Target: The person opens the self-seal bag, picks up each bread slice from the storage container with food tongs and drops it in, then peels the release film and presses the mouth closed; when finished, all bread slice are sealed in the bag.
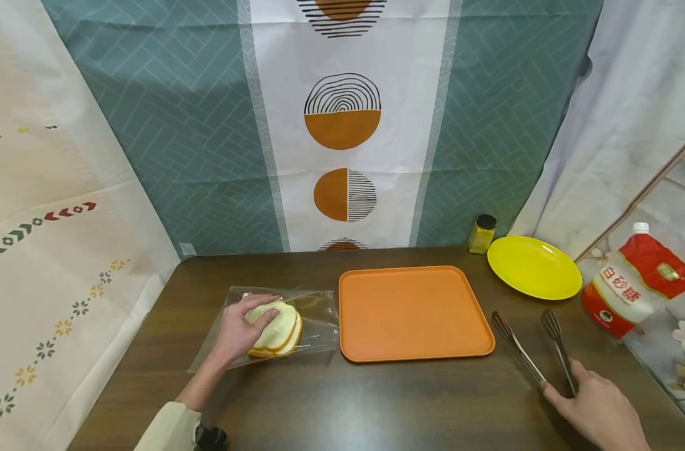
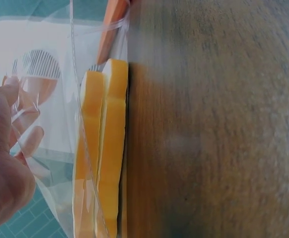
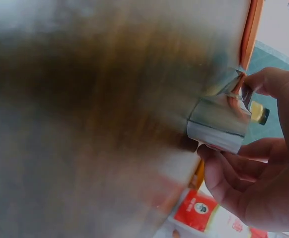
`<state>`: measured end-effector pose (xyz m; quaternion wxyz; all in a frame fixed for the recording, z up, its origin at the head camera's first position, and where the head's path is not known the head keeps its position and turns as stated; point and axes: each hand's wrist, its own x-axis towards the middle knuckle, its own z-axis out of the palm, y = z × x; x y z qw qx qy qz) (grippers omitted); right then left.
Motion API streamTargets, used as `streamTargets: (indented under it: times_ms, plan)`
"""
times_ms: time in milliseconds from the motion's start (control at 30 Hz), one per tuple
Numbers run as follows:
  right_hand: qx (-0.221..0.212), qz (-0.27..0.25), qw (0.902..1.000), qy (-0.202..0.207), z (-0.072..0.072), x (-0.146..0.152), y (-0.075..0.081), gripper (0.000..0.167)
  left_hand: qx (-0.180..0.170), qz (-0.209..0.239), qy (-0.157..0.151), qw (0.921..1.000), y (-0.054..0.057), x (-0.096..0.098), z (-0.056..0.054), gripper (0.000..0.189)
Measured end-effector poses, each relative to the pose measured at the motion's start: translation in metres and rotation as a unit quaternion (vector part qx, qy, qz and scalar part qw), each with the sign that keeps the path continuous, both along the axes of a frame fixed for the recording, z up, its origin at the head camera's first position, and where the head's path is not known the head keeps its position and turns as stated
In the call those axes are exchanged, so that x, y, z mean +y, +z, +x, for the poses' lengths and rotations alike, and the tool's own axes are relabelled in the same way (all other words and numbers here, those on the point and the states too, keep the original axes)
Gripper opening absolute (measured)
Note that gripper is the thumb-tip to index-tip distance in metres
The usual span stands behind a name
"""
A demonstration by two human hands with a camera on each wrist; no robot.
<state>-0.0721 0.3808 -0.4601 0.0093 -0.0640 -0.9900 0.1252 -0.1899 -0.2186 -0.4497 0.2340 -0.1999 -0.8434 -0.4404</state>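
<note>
On the left of the table lies a clear plastic bag with pale bread slices in it, their crusts yellow-orange. My left hand is over the bag and pinches its thin upper film, which stands raised off the slices in the left wrist view. At the right, my right hand grips a pair of metal tongs near the closed end, thumb on one arm and fingers on the other. The tongs' whisk-like tips are spread apart with nothing between them. In the right wrist view the metal end shows between thumb and fingers.
An orange tray lies in the middle, its left edge beside the bag. Behind the tongs are a yellow plate, a small yellow jar with a black lid, and a red-and-white sugar pouch. Cloth hangs along the table's back and sides.
</note>
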Motion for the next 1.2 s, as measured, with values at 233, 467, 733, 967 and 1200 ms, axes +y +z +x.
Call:
streamTargets:
  times_ms: [233, 467, 733, 967, 1200]
  plan:
    - [-0.021, 0.002, 0.9997, 0.007, -0.003, -0.001, 0.004, 0.083, -0.005, -0.002, 0.001, 1.0, 0.001, -0.001, 0.0, 0.028]
    - [-0.072, 0.001, 0.9974, -0.009, -0.004, 0.0, 0.005, 0.093, -0.004, -0.004, 0.001, 1.0, 0.001, -0.001, 0.0, 0.028]
    - [0.028, 0.013, 0.9992, -0.027, 0.0, -0.008, 0.006, 0.089, 0.007, -0.006, -0.006, 0.9999, 0.001, -0.001, -0.001, 0.028]
    - [0.212, -0.016, 0.9771, 0.014, 0.005, -0.053, 0.02, 0.051, 0.007, -0.013, -0.005, 0.9999, 0.001, -0.001, 0.0, 0.029]
    - [0.043, -0.22, 0.9714, 0.08, 0.009, -0.129, 0.037, 0.031, 0.002, -0.03, 0.006, 0.9995, -0.001, 0.001, 0.001, 0.029]
